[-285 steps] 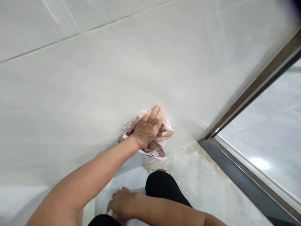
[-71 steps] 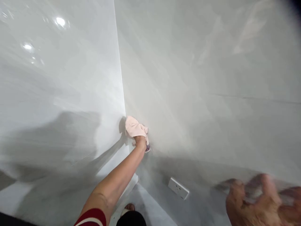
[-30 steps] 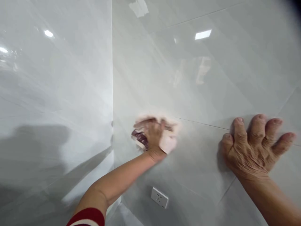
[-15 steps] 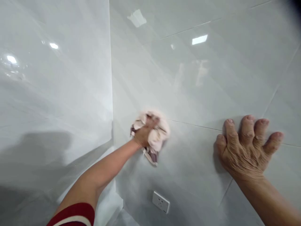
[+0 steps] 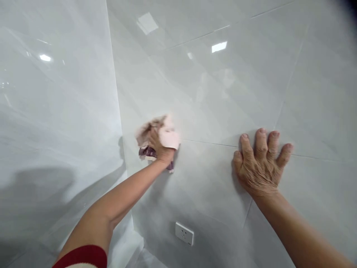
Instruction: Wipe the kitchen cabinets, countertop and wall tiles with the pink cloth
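My left hand (image 5: 161, 147) presses a crumpled pink and dark purple cloth (image 5: 170, 137) against the glossy grey tiled wall (image 5: 195, 96), close to the corner. Folds of the cloth cover part of the fingers, and its upper edge is smeared by motion. To the right, my right hand (image 5: 259, 163) lies flat on the same wall with its fingers spread, across a tile joint. It holds nothing.
A white wall socket (image 5: 184, 233) sits low on the wall beneath the cloth. On the left, a second glossy tiled wall (image 5: 61, 111) meets this one at a vertical corner. A pale ledge (image 5: 126, 247) is at the corner's foot.
The cloth has shifted up and toward the corner under my left hand, and its folds have changed shape. My right hand stays flat on the wall; the whole view has turned slightly right.
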Motion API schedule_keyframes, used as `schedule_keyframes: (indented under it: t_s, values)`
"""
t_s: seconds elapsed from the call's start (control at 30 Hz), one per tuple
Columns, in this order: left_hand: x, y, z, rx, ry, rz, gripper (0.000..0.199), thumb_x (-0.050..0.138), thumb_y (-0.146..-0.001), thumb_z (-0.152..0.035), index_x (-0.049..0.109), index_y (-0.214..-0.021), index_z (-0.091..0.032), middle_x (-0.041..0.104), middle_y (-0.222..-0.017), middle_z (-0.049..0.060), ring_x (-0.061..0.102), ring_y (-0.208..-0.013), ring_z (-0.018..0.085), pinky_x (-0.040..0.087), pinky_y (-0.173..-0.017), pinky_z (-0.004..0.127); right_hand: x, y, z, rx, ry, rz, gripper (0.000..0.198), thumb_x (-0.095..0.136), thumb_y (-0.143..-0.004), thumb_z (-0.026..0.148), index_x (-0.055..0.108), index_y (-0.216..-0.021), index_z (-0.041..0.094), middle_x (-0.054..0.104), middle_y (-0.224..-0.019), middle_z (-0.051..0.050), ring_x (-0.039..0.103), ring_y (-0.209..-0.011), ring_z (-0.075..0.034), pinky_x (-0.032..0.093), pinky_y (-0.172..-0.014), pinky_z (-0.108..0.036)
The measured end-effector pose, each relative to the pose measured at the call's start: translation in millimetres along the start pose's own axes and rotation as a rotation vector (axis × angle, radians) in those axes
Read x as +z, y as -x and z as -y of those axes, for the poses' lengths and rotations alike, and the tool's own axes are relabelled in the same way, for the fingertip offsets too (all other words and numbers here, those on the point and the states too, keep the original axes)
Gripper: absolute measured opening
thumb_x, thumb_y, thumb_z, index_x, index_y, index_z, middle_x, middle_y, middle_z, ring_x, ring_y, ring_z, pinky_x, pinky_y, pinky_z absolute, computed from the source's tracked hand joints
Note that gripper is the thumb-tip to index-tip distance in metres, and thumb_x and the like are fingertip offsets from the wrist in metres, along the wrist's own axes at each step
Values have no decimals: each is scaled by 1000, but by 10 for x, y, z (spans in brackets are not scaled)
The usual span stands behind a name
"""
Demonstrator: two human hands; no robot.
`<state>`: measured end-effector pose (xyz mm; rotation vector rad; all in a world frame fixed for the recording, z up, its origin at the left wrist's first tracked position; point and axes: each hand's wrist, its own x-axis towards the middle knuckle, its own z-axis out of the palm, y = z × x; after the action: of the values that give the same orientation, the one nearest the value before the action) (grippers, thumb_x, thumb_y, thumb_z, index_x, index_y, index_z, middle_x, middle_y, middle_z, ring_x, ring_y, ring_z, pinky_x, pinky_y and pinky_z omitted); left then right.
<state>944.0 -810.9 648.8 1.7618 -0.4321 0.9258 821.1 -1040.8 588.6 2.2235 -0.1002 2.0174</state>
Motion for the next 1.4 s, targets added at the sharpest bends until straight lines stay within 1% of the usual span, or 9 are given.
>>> schedule_keyframes:
  t_s: [0.17, 0.3, 0.43, 0.5, 0.7, 0.87, 1.07, 1.27, 1.4]
  values:
    - [228, 310, -414, 418, -198, 40, 38, 63, -90, -29, 65, -128, -31, 58, -123, 10, 50, -122, 29, 39, -111, 45, -257, 6, 64, 123, -205, -19, 38, 43, -99, 29, 59, -132, 23, 52, -143, -14, 41, -141, -34, 24, -114, -66]
    - [24, 304, -598, 489, -96, 191, 60, 78, -74, -25, 59, -131, -23, 57, -115, 9, 54, -111, 26, 43, -106, 39, -806, 209, 463, 311, -545, -146, 26, 42, -99, 27, 62, -115, 21, 61, -115, -12, 59, -109, -25, 50, -88, -43]
    - [-121, 558, -714, 531, -49, 344, 56, 73, -75, -24, 59, -129, -26, 56, -117, 7, 55, -109, 24, 44, -104, 37, -1177, 338, 975, 186, -886, 204, 30, 43, -99, 31, 57, -126, 26, 59, -112, -10, 59, -99, -22, 53, -80, -39]
    - [-138, 732, -805, 566, -26, 396, 47, 66, -82, -23, 58, -128, -29, 56, -122, 6, 53, -115, 23, 44, -105, 37, -1197, 293, 1099, 244, -935, 275, 42, 44, -99, 38, 48, -139, 29, 52, -127, -12, 54, -112, -24, 54, -88, -45]
    - [-36, 933, -1184, 745, 149, 428, 44, 63, -87, -29, 56, -131, -26, 53, -131, 8, 48, -128, 26, 40, -114, 44, -940, -67, 861, 564, -763, 121, 66, 37, -98, 58, 29, -154, 23, 26, -154, -16, 23, -147, -30, 33, -117, -58]
    - [283, 771, -1300, 953, 421, 507, 47, 53, -96, -32, 43, -141, -24, 50, -142, 12, 45, -139, 27, 38, -120, 48, -602, -373, 476, 575, -615, -96, 71, 25, -100, 58, 20, -156, 15, 9, -164, -17, 3, -155, -29, 15, -124, -60]
    - [321, 468, -851, 1106, 194, 592, 74, 54, -92, -26, 18, -157, -23, 39, -156, 16, 37, -147, 29, 38, -119, 51, -202, -461, 218, 347, -261, -175, 70, 38, -97, 53, 29, -152, 11, 11, -163, -21, 3, -154, -35, 16, -122, -63]
    - [135, 255, 2, 924, -140, 61, 55, 50, -97, -43, 40, -145, -18, 41, -151, 21, 35, -146, 33, 33, -117, 54, -172, -584, 433, 455, -17, -116, 46, 43, -99, 29, 51, -143, 19, 21, -162, -19, 17, -150, -38, 17, -117, -68]
    - [250, 117, 463, 816, -251, -68, 59, 42, -101, -43, 34, -150, -12, 34, -156, 24, 17, -155, 33, 28, -120, 55, -11, -623, 842, 373, 8, -72, 43, 45, -97, 26, 57, -139, 24, 33, -158, -15, 24, -145, -44, 20, -112, -73]
